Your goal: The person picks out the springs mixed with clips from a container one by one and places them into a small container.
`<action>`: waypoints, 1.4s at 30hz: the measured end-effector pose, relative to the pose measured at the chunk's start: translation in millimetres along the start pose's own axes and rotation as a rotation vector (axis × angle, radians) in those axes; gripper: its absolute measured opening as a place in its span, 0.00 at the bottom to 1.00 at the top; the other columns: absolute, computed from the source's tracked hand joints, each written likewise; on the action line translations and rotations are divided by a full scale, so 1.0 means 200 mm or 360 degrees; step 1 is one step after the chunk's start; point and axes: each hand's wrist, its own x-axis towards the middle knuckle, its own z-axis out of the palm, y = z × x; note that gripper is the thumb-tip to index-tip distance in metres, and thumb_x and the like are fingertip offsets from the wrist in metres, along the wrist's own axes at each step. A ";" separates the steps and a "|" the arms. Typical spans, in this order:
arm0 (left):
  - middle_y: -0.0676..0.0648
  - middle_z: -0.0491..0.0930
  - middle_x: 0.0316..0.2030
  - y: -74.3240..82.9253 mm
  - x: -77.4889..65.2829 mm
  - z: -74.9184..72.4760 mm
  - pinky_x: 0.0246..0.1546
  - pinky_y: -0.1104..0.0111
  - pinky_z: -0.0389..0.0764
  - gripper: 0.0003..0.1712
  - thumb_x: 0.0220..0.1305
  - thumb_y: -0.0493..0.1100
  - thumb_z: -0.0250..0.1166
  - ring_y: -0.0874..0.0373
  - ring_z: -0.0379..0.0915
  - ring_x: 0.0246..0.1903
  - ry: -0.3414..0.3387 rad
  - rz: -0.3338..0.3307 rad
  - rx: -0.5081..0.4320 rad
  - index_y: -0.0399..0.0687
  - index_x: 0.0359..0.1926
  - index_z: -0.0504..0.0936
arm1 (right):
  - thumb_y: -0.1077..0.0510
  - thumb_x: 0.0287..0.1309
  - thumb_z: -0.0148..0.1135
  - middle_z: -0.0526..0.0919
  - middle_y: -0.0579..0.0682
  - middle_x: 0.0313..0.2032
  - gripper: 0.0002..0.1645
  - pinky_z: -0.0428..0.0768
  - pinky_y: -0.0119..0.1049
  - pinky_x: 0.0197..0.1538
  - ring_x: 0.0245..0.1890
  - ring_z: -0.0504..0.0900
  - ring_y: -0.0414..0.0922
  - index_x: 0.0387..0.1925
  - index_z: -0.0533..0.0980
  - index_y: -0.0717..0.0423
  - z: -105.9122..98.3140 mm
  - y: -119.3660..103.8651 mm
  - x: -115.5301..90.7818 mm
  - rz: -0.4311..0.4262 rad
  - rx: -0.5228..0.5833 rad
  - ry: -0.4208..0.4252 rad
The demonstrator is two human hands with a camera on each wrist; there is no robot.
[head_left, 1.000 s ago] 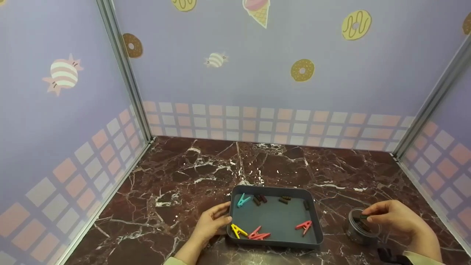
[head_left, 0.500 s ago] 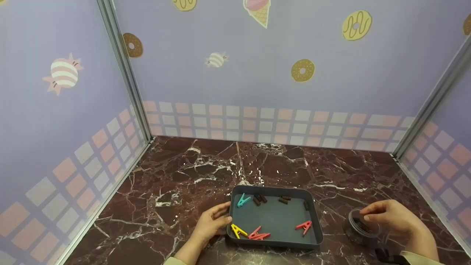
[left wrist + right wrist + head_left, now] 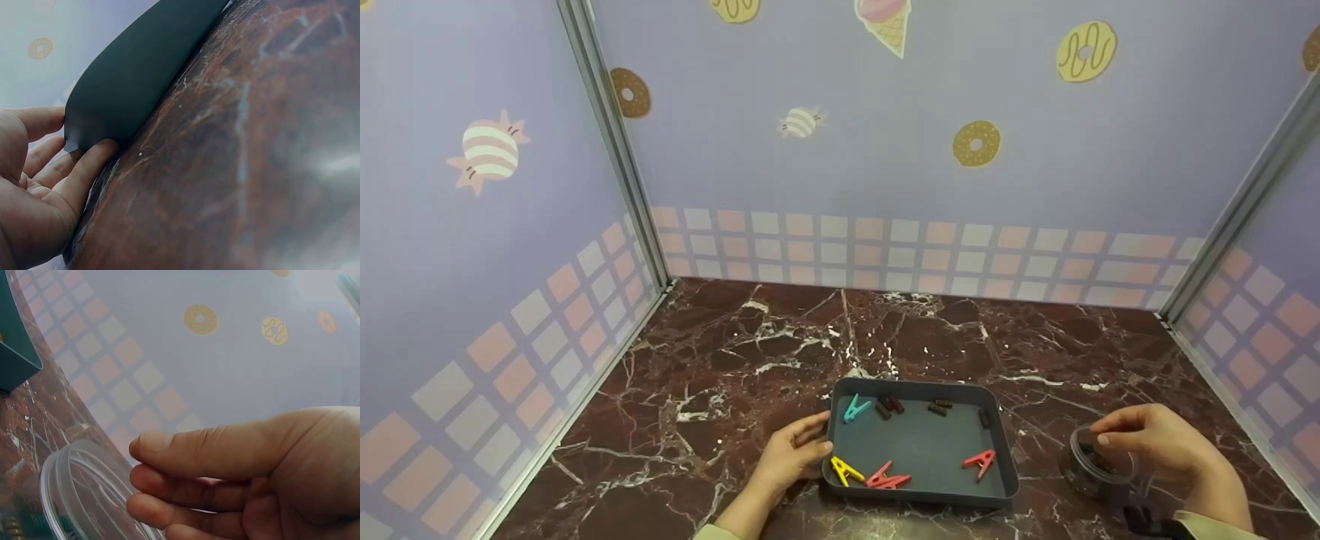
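Note:
My left hand (image 3: 793,454) rests against the left wall of a grey tray (image 3: 922,450), fingers straight along its outer side in the left wrist view. Inside the tray lie small plastic clothes pegs: a turquoise peg (image 3: 855,409), a yellow peg (image 3: 846,471) and red pegs (image 3: 889,477). Several small dark ribbed pieces (image 3: 937,409), like coil springs, lie along its far side. At the right stands a clear round jar (image 3: 1091,481) with more such pieces inside. My right hand (image 3: 1159,439) hovers over its mouth, fingertips close together, no piece showing between them.
The dark red marble tabletop (image 3: 780,352) carries the tray and the jar. Patterned lilac panels (image 3: 825,172) close in the back and both sides. A dark strap (image 3: 1155,521) sits at my right wrist.
A dark ribbed piece showed at my right fingertips over the jar a second ago; now it is gone from them. That hand has lifted slightly. The left hand and tray stay put.

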 end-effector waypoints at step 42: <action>0.25 0.68 0.70 0.00 -0.01 0.00 0.40 0.55 0.91 0.35 0.68 0.38 0.66 0.34 0.74 0.66 0.0007 0.0009 -0.0013 0.34 0.73 0.68 | 0.67 0.61 0.67 0.90 0.61 0.45 0.15 0.84 0.29 0.45 0.43 0.88 0.46 0.50 0.84 0.67 0.70 -0.51 0.38 -0.0093 0.0019 0.0916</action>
